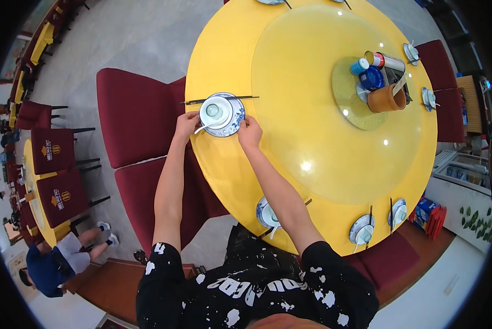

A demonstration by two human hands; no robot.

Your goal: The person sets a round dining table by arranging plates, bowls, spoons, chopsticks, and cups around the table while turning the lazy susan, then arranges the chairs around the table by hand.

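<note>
A blue-and-white plate (234, 125) lies near the left edge of the round yellow table (218, 159). On it stand a white bowl (206, 112) and a small pale green cup (214, 111), with a white spoon (205, 126) at the lower left. Black chopsticks (246, 97) lie across its top side. My left hand (187, 125) has its fingers closed at the left side of the setting. At the plate's right rim, my right hand (250, 132) pinches the edge between thumb and fingers.
Similar settings stand around the table, one (265, 213) beneath my right forearm. A glass turntable (333, 159) holds a brown pot (387, 100) and cans. Maroon chairs (133, 118) border the table. Another person (54, 266) sits at lower left.
</note>
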